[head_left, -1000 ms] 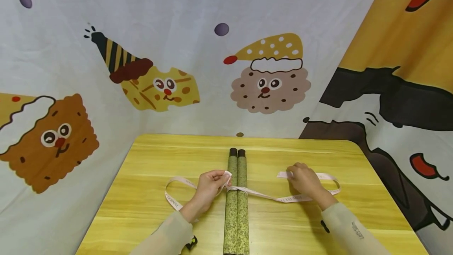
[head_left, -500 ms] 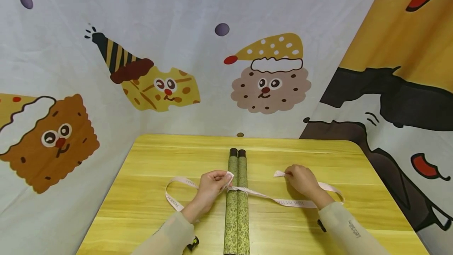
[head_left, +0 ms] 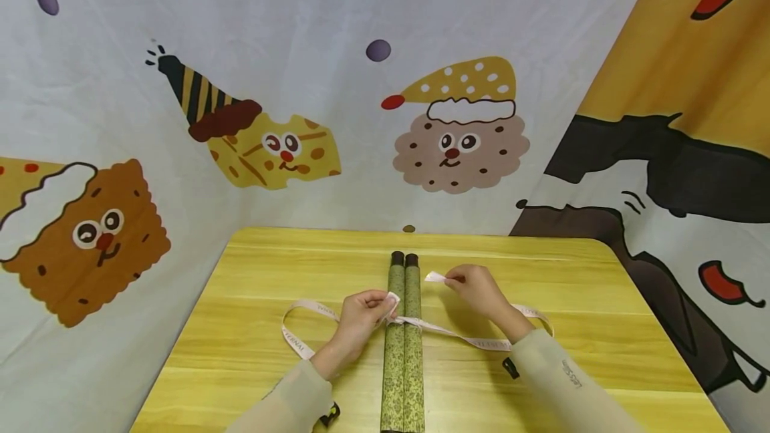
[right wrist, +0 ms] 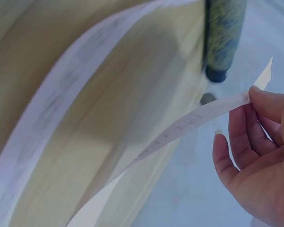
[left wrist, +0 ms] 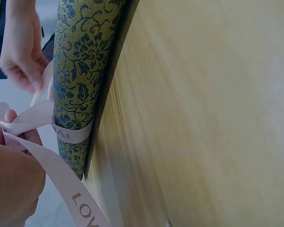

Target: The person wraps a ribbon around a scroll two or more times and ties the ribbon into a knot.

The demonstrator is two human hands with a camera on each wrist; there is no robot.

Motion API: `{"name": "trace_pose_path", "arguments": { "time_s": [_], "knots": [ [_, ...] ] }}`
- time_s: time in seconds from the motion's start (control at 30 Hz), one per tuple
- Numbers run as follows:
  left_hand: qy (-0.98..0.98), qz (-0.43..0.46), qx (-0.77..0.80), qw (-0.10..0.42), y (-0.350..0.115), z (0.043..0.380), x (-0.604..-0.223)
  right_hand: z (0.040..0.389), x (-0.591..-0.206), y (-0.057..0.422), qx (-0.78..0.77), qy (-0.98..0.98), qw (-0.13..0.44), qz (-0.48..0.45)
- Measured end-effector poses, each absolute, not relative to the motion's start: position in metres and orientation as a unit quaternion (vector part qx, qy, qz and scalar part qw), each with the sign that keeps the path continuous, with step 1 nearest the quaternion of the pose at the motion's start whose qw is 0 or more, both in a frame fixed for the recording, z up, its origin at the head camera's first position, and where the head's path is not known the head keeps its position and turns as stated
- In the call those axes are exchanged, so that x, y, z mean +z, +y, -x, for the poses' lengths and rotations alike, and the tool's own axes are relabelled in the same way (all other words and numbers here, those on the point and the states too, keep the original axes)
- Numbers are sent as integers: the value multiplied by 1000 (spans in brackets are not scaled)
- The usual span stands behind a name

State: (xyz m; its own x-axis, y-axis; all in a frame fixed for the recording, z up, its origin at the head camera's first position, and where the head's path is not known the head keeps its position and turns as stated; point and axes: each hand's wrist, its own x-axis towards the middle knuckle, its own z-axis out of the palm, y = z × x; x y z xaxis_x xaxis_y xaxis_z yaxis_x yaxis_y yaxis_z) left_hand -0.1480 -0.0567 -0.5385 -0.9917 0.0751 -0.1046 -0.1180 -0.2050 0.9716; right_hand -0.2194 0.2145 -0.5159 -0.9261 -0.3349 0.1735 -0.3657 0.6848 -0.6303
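Note:
Two rolled scrolls (head_left: 414, 369) in green floral brocade with dark end caps lie side by side, pointing away from me. A pale pink printed ribbon (head_left: 492, 344) wraps across both near their middle, as the left wrist view also shows around the brocade (left wrist: 83, 71). Beside the left scroll, my left hand (head_left: 357, 319) pinches a folded part of the ribbon between thumb and fingers. My right hand (head_left: 481, 291), raised over the table right of the scrolls, pinches the ribbon close to its other end (right wrist: 264, 78). From there the ribbon loops back under the right forearm.
A yellow wood-grain table (head_left: 271, 252) holds everything. Behind it and at both sides hangs a white cloth (head_left: 349, 206) with cartoon prints. Left of the scrolls, a loop of ribbon (head_left: 295, 339) lies on the tabletop.
My right hand has lifted its ribbon end and carried it left and slightly farther away, towards the scrolls. My left hand keeps its pinch and has shifted barely to the right.

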Motion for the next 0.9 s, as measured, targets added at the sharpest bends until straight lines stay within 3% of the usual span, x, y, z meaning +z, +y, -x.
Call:
{"name": "trace_pose_path", "arguments": {
  "time_s": [0.3, 0.9],
  "knots": [
    [626, 12, 778, 49, -53, 145, -537, 219, -510, 161, 395, -887, 33, -236],
    [599, 21, 799, 57, -55, 143, -543, 222, -518, 113, 434, -857, -65, -269]
  ]
}}
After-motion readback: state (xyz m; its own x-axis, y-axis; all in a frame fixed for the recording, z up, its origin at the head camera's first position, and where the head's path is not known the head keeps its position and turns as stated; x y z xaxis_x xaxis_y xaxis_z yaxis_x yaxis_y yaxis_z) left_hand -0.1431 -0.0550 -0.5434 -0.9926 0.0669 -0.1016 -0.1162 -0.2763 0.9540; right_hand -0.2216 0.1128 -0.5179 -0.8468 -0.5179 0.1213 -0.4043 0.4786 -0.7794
